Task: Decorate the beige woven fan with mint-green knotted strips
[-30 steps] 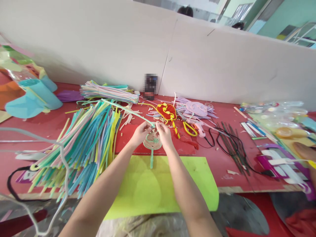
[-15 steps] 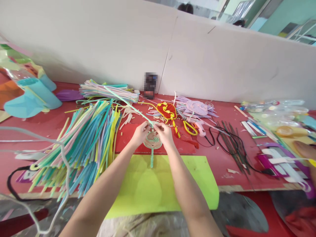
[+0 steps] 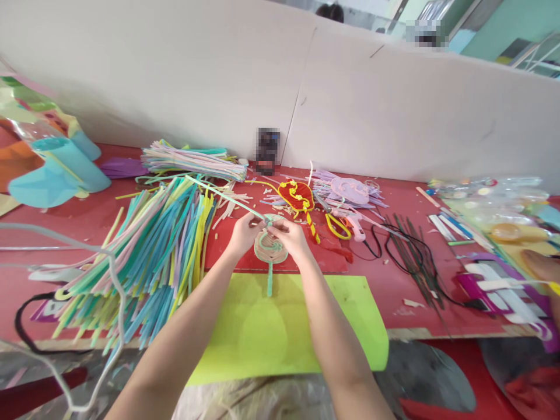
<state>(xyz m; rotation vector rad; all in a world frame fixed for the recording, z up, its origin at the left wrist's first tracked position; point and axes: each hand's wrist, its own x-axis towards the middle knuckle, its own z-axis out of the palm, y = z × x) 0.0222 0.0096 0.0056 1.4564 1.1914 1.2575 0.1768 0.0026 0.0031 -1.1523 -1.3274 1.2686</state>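
Note:
A long pale green pipe cleaner (image 3: pixel 225 197) slants up to the left from between my fingertips. My left hand (image 3: pixel 245 234) pinches it near its lower end, and my right hand (image 3: pixel 287 236) is closed in a pinch on the same end, the fingertips of both hands nearly meeting. Just under them lies a round fan shape (image 3: pixel 270 254) made of beige and green pipe cleaners, with a green curl on its face. Its green twisted handle (image 3: pixel 270 280) points toward me over a yellow-green sheet (image 3: pixel 341 326).
A big pile of coloured pipe cleaners (image 3: pixel 144 251) lies left, with a bundle (image 3: pixel 196 163) behind. A red and yellow fan (image 3: pixel 296 195), yellow-handled scissors (image 3: pixel 338 227) and a pink glue gun (image 3: pixel 356 226) lie right of centre. Black cable (image 3: pixel 422 256) crosses the table. Another person's hand (image 3: pixel 540 263) is at far right.
The free end of the pipe cleaner has dropped lower, toward the pile. My hands have shifted slightly, so more of the green curl on the fan shows.

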